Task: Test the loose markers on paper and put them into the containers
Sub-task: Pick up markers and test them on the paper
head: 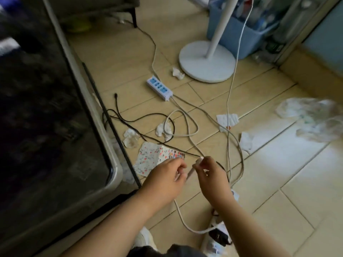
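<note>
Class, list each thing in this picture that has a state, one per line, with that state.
marker: white, held off the floor between both hands
right hand: pinches the marker's upper end
left hand: fingers curled at the marker's lower end; grip unclear
paper: flat on the floor, covered with colour marks
power strip: on the floor, sockets empty

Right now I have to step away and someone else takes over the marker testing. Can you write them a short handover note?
Right hand: pinches a white marker near its top end, held over the floor.
Left hand: fingers curled beside the marker's lower end; whether it touches the marker is blurred.
Test paper, already covered in colour marks, lies on the tiles just beyond the hands, among cables.
Done: many marks on the paper.
Left: put this marker away. No marker containers can be made out in this view.
</note>
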